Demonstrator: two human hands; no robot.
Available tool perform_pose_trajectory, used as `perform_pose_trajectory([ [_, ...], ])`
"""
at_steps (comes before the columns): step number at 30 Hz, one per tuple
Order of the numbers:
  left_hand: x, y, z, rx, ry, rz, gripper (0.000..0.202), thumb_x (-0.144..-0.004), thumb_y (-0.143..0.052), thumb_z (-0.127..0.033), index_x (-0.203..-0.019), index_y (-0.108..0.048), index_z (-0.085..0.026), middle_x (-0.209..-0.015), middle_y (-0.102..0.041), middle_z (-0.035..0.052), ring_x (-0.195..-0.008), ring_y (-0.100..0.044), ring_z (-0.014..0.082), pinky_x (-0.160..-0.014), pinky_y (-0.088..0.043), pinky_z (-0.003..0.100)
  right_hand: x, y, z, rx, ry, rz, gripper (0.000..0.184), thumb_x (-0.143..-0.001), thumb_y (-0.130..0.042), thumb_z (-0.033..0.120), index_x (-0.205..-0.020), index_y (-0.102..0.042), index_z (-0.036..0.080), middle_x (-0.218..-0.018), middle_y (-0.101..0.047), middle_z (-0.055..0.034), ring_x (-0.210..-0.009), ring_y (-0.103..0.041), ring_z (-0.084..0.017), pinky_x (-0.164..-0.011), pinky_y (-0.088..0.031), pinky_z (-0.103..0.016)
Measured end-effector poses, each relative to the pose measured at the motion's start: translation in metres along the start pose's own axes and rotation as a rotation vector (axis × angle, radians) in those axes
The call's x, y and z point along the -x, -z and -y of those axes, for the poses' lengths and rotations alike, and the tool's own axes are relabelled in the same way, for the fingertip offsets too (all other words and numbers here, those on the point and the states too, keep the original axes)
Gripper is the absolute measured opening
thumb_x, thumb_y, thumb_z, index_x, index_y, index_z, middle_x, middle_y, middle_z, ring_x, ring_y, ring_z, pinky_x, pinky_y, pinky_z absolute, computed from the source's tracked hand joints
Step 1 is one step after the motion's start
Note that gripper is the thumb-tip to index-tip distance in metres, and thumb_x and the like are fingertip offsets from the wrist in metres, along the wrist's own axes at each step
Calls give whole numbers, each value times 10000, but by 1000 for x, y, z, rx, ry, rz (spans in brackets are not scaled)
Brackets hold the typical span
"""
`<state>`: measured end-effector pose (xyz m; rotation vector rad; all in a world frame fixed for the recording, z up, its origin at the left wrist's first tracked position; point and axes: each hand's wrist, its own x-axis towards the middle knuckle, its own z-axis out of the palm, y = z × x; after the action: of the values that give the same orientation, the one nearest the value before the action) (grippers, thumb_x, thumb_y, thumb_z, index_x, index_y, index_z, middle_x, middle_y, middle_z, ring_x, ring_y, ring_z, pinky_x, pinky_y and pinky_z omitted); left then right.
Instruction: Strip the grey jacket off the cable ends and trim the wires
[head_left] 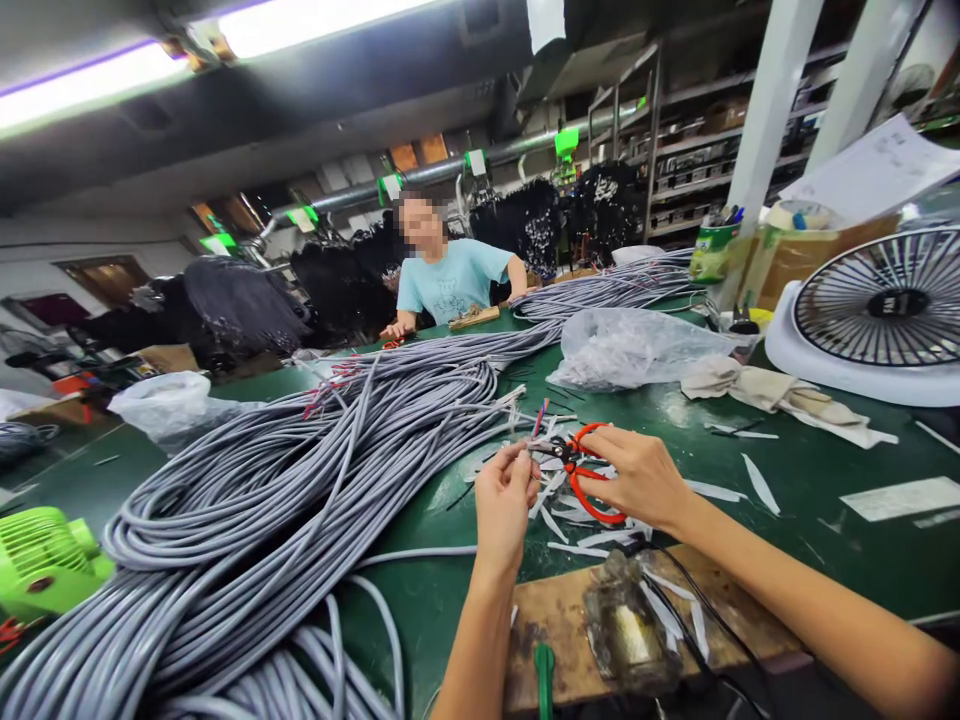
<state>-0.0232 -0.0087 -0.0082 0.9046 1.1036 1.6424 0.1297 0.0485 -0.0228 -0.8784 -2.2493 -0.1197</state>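
My left hand (507, 492) pinches the end of a grey cable (431, 552), whose coloured inner wires (541, 415) stick up past the fingers. In my right hand (637, 473) is a pair of scissors with red-orange handles (598, 512), fingers through the loops. The dark blades (556, 449) point left and meet the cable end at my left fingertips; whether they are fully closed I cannot make out. White scraps (577, 530) lie on the table under both hands. A large bundle of grey cables (300, 470) spreads out to the left.
A wooden board (555, 610) bearing a metal device lies at the front edge. Plastic bags (630, 345), gloves (787, 400) and a white fan (892, 310) stand right. A green fan (49, 560) is at left. Across the green table sits another person (450, 280).
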Motion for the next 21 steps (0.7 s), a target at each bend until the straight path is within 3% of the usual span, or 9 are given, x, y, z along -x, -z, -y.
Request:
perform_pose_trajectory([
  [4,0,1,0,-2,37,8,311,-634,-651,-328,-814,-544,-99,-538,-467,-49,-375,-250,-8,-388,-132,150,3,1,-3,75,27,67,217,-812,-461,286,-702,-600,161,-685,-624,-43,-615,-547,-132,-558,-313,-224],
  [8,-1,-1,1,-5,67,-23,318,-626,-652,-335,-798,-509,-109,-516,-467,-62,-357,-246,-10,-376,-140,141,4,0,-2,-101,63,79,261,-786,-469,242,-541,-512,161,-512,-518,0,-483,-434,-91,-495,-263,-223],
  [11,0,-5,4,-18,80,-36,332,-606,-668,-340,-793,-488,-133,-564,-526,-40,-369,-311,6,-367,-175,136,-1,-2,4,-411,-173,-30,246,-760,-509,267,-539,-478,167,-475,-445,37,-442,-368,-70,-462,-272,-204],
  [14,3,-9,7,-78,56,6,319,-612,-672,-339,-789,-493,-145,-575,-542,-31,-425,-403,37,-386,-246,136,-9,-5,11,-776,-416,-84,195,-716,-590,338,-655,-513,169,-564,-520,32,-509,-465,-86,-501,-365,-197],
  [17,5,-11,10,-189,16,57,267,-634,-663,-330,-757,-522,-140,-574,-548,-19,-480,-466,59,-455,-354,157,-15,-10,14,-1059,-528,-102,272,-614,-683,359,-696,-506,169,-644,-581,9,-571,-536,-113,-557,-443,-230],
  [21,4,-11,15,-292,13,83,222,-621,-674,-278,-720,-531,-139,-653,-592,11,-518,-510,75,-523,-423,192,-14,-14,13,-1149,-607,-206,289,-561,-722,307,-673,-494,169,-624,-575,12,-568,-543,-113,-569,-464,-242],
])
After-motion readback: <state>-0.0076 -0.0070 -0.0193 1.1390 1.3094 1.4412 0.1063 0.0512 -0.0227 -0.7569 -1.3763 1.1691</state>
